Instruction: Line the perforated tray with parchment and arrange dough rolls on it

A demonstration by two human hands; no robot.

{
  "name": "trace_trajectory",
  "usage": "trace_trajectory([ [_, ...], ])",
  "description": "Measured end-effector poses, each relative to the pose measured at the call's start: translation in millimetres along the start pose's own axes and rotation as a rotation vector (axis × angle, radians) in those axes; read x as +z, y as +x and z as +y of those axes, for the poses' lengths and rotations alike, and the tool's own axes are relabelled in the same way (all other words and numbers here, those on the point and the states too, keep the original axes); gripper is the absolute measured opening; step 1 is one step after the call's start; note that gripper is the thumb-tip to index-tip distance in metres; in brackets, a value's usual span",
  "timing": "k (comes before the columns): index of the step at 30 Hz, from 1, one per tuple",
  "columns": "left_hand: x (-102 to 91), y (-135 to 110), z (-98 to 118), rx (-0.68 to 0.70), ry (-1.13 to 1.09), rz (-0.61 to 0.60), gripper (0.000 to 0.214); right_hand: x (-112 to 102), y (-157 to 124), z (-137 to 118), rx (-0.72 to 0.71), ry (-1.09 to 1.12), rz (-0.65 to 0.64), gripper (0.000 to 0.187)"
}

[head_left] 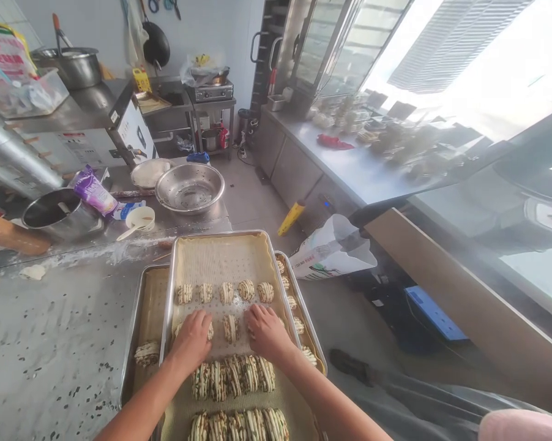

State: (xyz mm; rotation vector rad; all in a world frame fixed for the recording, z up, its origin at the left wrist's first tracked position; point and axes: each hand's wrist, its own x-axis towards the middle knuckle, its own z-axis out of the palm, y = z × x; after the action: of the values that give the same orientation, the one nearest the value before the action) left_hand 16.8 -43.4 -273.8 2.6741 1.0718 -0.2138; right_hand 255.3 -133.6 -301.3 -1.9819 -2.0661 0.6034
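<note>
A metal baking tray (221,250) with a mesh liner lies before me, holding striped, speckled dough rolls. Spaced out across its middle is one row of rolls (227,293). Two tightly packed rows of rolls (234,378) lie nearer to me. My left hand (194,338) curls its fingers around a dough roll (210,331) in the second spaced row. In that row my right hand (264,329) is also closed over a roll, mostly hidden under its fingers. Between the hands a single dough roll (231,329) sits untouched.
Under the tray, another tray (141,318) sticks out at left and a tray of rolls (313,343) at right. Beyond stand a steel bowl (190,187), a white cup (140,217) and a pot (60,214). A rolling pin (14,233) lies left; a white sack (333,251) stands right.
</note>
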Motion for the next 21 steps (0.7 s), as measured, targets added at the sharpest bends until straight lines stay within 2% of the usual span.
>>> trace_trajectory([
  [3,-2.0,-6.2,3.0,-0.015,0.056,-0.002,0.065,-6.3,-10.0,6.8,0.002,0.001,-0.009,0.055],
  [5,-3.1,-6.7,13.0,-0.019,0.051,0.023,0.075,-9.5,-17.8,11.1,0.019,0.011,0.012,0.075],
  [7,-2.8,-3.7,25.0,0.004,-0.011,0.044,0.078,-10.7,-25.3,16.3,0.036,0.031,0.06,0.087],
  [9,-0.1,2.4,35.1,0.043,-0.08,0.041,0.075,-9.4,-30.2,21.6,0.031,0.045,0.087,0.085],
  [11,5.0,9.5,41.1,0.07,-0.112,0.027,0.074,-5.3,-30.7,25.0,0.009,0.041,0.078,0.076],
  [15,16.5,15.2,42.0,0.075,-0.101,0.032,0.07,6.9,-25.1,22.8,0.027,0.036,0.093,0.06],
  [17,19.4,10.5,39.8,0.056,-0.087,0.06,0.073,11.5,-24.9,18.5,0.058,0.036,0.117,0.061],
  [21,16.0,-11.5,33.1,0.069,-0.074,0.155,0.073,11.0,-36.8,10.3,0.088,0.052,0.186,0.081],
])
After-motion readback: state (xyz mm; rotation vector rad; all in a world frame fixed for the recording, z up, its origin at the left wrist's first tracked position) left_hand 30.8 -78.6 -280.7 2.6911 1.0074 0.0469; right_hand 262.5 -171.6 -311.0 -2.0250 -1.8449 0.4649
